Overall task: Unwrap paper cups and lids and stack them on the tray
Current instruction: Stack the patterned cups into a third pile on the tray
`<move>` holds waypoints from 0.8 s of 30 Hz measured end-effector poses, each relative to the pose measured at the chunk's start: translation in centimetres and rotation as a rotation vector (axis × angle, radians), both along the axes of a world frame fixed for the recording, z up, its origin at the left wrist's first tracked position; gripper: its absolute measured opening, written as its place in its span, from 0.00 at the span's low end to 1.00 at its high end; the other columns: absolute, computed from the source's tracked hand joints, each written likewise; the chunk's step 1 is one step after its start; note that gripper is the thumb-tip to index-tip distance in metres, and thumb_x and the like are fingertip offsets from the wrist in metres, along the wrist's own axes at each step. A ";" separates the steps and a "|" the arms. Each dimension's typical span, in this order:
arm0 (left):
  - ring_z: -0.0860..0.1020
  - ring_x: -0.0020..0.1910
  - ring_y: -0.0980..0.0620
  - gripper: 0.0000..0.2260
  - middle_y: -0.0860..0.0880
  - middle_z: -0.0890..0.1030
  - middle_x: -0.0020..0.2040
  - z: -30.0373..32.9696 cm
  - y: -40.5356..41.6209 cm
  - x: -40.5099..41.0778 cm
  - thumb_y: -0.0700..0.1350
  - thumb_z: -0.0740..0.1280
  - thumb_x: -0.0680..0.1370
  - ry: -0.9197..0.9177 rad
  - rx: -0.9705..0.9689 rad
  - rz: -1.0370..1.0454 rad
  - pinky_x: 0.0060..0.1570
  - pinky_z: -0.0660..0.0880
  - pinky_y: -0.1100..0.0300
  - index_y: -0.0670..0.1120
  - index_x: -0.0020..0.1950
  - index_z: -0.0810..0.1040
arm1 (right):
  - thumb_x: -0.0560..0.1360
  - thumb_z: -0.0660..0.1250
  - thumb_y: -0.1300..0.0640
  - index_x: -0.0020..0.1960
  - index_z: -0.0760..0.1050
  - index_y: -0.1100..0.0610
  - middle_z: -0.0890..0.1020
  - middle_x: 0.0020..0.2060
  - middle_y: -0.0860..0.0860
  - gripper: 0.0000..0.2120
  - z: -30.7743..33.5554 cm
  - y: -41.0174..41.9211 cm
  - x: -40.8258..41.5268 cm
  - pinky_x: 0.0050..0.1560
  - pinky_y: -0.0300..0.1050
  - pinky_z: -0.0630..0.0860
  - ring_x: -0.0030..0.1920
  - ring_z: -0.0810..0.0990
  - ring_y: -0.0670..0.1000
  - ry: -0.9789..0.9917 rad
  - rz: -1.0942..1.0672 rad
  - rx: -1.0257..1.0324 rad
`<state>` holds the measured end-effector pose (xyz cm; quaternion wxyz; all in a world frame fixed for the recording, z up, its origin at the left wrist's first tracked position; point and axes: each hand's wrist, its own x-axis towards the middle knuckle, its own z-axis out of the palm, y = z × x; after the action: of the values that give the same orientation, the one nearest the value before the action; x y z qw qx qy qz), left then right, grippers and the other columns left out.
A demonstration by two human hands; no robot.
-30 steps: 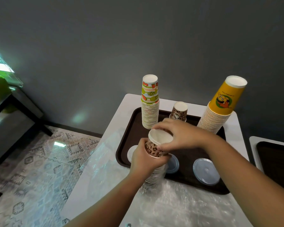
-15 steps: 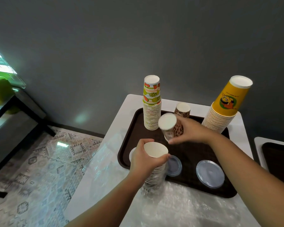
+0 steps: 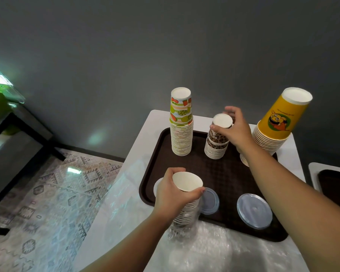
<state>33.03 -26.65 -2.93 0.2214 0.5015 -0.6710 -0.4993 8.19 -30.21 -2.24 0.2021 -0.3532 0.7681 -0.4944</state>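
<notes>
A grey wall (image 3: 165,46) backs my white counter (image 3: 145,134), where a textured brown tray (image 3: 220,173) carries inverted cup stacks and round clear lids (image 3: 254,211). Crinkled wrap (image 3: 214,250) covers the near edge. My left hand (image 3: 173,195) grips the sleeved stack (image 3: 186,205); my right hand (image 3: 234,128) pinches a leopard cup (image 3: 221,126) atop its stack.

A dark grey wall (image 3: 165,46) meets a patterned glossy floor (image 3: 47,193) beside a black-framed bench (image 3: 18,130).
</notes>
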 end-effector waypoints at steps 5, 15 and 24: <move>0.73 0.49 0.65 0.29 0.64 0.74 0.49 0.0 -0.1 0.0 0.52 0.80 0.61 -0.011 -0.009 0.002 0.38 0.69 0.77 0.55 0.58 0.71 | 0.75 0.69 0.54 0.72 0.64 0.54 0.72 0.68 0.53 0.28 -0.9 -0.3 0.0 0.66 0.52 0.68 0.67 0.69 0.57 0.221 0.079 0.185; 0.74 0.53 0.58 0.32 0.60 0.75 0.53 -0.1 0.4 0.0 0.53 0.81 0.61 -0.012 -0.046 -0.002 0.44 0.69 0.73 0.53 0.60 0.72 | 0.72 0.72 0.53 0.59 0.75 0.55 0.76 0.56 0.50 0.16 3.4 2.0 4.3 0.53 0.38 0.69 0.57 0.76 0.50 0.380 0.329 0.042; 0.75 0.47 0.67 0.35 0.62 0.75 0.49 0.3 1.5 0.5 0.47 0.81 0.61 0.033 -0.097 -0.080 0.41 0.70 0.76 0.49 0.62 0.67 | 0.69 0.71 0.38 0.67 0.68 0.53 0.75 0.58 0.51 0.33 5.5 5.9 10.1 0.59 0.47 0.73 0.57 0.73 0.49 0.489 1.068 0.614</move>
<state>33.55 -25.16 -2.66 0.2366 0.4547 -0.7102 -0.4826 18.33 -24.35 3.25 0.3306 -0.7138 0.6174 0.0094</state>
